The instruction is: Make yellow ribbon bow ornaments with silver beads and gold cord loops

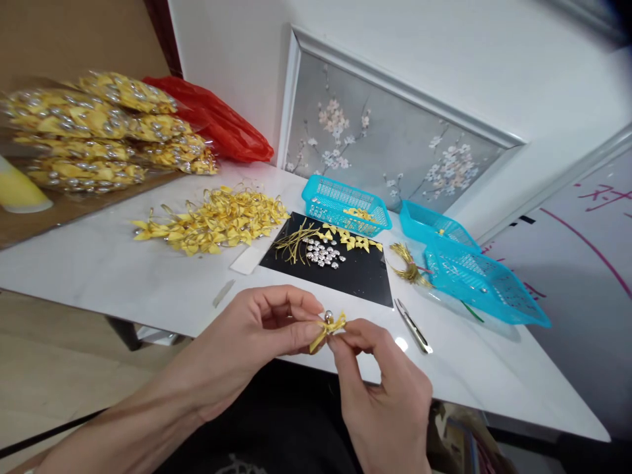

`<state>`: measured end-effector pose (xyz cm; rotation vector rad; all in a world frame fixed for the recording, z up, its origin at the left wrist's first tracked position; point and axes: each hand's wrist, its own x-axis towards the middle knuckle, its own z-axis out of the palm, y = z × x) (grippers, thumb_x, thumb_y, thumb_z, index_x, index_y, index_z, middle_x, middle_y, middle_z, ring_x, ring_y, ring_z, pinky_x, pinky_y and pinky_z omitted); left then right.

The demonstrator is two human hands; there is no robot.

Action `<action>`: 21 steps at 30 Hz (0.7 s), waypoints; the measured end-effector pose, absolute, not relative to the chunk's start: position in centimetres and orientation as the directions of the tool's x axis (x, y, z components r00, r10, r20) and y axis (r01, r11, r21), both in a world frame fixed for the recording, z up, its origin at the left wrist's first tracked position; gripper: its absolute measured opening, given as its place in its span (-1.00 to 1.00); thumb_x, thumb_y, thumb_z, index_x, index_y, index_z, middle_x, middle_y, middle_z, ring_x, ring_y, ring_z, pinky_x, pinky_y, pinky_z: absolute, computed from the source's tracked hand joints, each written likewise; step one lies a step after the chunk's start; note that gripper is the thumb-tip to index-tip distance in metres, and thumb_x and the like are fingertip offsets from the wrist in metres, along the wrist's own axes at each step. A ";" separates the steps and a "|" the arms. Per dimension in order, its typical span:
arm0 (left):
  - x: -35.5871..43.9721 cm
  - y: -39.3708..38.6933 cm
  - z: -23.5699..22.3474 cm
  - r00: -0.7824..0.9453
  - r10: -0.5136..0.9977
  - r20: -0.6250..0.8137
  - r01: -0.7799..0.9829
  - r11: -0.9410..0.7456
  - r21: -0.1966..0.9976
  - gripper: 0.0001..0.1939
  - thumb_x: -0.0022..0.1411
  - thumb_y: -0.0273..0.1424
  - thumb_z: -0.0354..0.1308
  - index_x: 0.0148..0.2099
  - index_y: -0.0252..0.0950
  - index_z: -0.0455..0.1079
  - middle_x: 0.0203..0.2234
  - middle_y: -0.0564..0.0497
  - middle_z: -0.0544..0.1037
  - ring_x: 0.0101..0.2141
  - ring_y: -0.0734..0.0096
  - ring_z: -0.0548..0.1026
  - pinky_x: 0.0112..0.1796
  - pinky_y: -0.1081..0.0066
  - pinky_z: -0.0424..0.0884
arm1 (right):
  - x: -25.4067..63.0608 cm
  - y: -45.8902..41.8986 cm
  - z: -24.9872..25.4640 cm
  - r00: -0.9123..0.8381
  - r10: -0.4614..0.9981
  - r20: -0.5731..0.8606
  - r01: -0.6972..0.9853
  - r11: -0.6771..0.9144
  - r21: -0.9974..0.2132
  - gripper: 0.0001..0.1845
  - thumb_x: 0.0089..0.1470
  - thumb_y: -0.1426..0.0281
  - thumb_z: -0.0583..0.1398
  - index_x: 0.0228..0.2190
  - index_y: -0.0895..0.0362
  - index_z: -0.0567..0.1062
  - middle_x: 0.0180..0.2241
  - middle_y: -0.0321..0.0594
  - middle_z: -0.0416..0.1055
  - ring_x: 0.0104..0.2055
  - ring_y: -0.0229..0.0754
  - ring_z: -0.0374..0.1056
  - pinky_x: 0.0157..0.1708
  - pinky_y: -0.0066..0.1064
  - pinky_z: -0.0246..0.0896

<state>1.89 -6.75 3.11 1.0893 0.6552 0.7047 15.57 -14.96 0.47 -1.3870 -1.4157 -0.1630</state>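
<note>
Together, the left hand (261, 324) and right hand (382, 378) pinch a little twisty yellow ribbon (322, 334) with a shiny silver bead (328, 316).

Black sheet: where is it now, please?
In the head view, the black sheet lies mid-picture on the table, right of the yellow pile, in front of a blue basket.

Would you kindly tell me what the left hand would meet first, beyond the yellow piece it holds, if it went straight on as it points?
Probably the right hand, just across the yellow piece, though exact depth is unclear.
</note>
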 end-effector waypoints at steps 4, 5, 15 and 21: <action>2.1 -6.6 2.9 0.607 0.787 -0.110 -0.178 0.269 0.947 -0.88 0.06 -0.39 0.38 -0.36 -0.30 0.52 -0.54 0.09 0.52 -0.48 0.55 0.42 -0.39 0.56 0.36 | 15.4 -15.2 0.6 0.283 0.653 0.702 0.753 0.302 -0.584 -0.82 0.13 0.55 0.21 -0.21 0.10 0.45 -0.37 -0.37 0.56 -0.38 -0.38 0.51 -0.33 -0.69 0.37; 2.1 -6.6 2.8 0.599 0.795 -0.097 -0.177 0.250 0.952 -0.88 0.06 -0.39 0.38 -0.37 -0.30 0.51 -0.55 0.10 0.51 -0.49 0.55 0.41 -0.41 0.56 0.35 | 15.5 -15.3 0.6 0.264 0.671 0.693 0.750 0.309 -0.585 -0.79 0.15 0.55 0.19 -0.16 0.09 0.44 -0.36 -0.38 0.56 -0.38 -0.38 0.51 -0.32 -0.68 0.37; 1.6 -6.3 2.7 0.499 0.865 0.051 -0.100 -0.001 0.995 -0.91 0.10 -0.39 0.33 -0.38 -0.25 0.47 -0.55 0.13 0.51 -0.49 0.54 0.42 -0.42 0.57 0.35 | 17.8 -15.2 1.5 0.289 0.784 0.550 0.692 0.226 -0.686 -0.88 0.22 0.40 0.15 -0.24 0.06 0.50 -0.29 -0.27 0.52 -0.32 -0.28 0.45 -0.52 -0.58 0.36; 2.0 -6.8 2.8 0.436 0.885 0.162 0.015 -0.187 0.982 -0.94 0.13 -0.41 0.26 -0.39 -0.24 0.45 -0.53 0.13 0.53 -0.47 0.47 0.46 -0.43 0.53 0.41 | 16.5 -14.3 2.1 0.127 0.608 0.784 0.834 0.362 -0.416 -0.87 0.14 0.54 0.23 -0.28 0.14 0.57 -0.32 -0.19 0.43 -0.32 -0.25 0.37 -0.35 -0.45 0.37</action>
